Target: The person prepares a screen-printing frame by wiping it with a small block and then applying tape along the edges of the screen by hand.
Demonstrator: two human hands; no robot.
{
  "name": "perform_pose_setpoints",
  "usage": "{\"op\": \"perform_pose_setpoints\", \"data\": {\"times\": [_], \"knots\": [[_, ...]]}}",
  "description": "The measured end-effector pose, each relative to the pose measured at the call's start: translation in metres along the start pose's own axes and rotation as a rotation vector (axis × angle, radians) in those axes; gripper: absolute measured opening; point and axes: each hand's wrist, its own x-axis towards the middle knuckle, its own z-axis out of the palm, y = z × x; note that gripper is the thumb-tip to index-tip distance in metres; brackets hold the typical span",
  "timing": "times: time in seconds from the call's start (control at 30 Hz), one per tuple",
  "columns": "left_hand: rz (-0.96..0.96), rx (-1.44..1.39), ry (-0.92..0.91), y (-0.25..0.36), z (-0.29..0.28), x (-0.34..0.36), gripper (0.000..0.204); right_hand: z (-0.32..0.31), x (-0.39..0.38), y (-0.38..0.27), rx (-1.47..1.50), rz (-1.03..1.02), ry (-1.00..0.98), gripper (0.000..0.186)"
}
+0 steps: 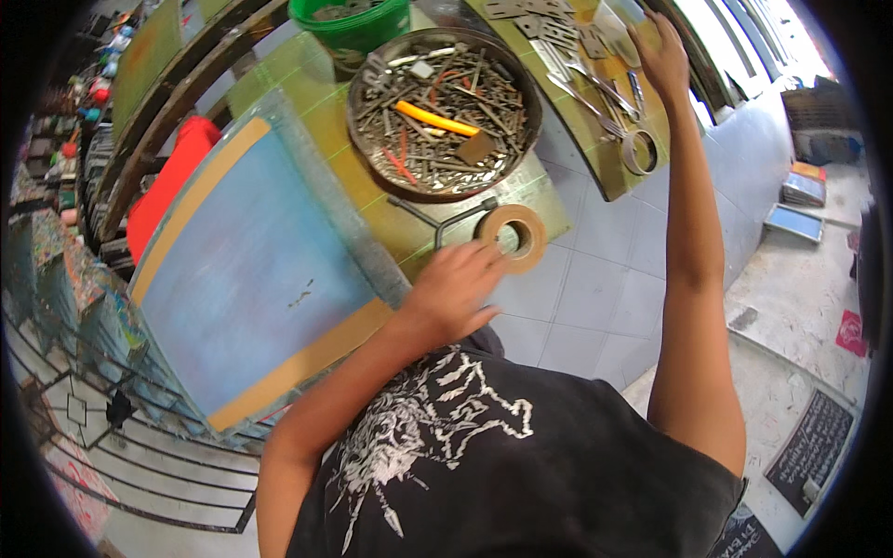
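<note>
My left hand point(456, 288) hovers at the near table edge, slightly blurred, its fingers stretched out beside a roll of tan masking tape point(533, 256). Its fingertips overlap the roll's left side; whether they touch it I cannot tell. Just beyond lies a dark metal bar tool point(451, 219) with bent arms. My right arm is stretched far forward, and my right hand point(662, 58) has its fingers apart next to a translucent whitish plastic item point(616, 35). Scissors point(605, 88), a pen-like tool point(636, 91) and a narrower tape roll point(639, 152) lie near it.
A round pan point(365, 153) full of screws and small metal parts stands mid-table, with a green bucket point(358, 33) behind. A blue-meshed screen frame point(251, 270) edged with tan tape leans at left, before a red cloth-like thing point(167, 191). Metal plates point(549, 23) lie far right.
</note>
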Motion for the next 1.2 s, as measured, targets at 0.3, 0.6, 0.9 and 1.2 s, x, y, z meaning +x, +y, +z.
{"op": "perform_pose_setpoints", "data": {"times": [0.3, 0.6, 0.9, 1.2], "knots": [[0.041, 0.485, 0.027, -0.01, 0.062, 0.042, 0.028, -0.142, -0.238, -0.142, 0.779, 0.598, -0.327, 0.039], [-0.187, -0.527, 0.299, 0.017, -0.036, -0.065, 0.043, -0.159, -0.21, -0.276, 1.37, 0.613, -0.513, 0.05], [-0.302, -0.288, 0.638, 0.002, -0.065, -0.24, 0.047, -0.16, -0.171, -0.453, 1.31, 0.036, -0.827, 0.038], [0.383, -1.913, 0.918, 0.005, -0.065, -0.362, 0.038, -0.166, -0.221, -0.577, 1.575, 0.093, -0.98, 0.042]]}}
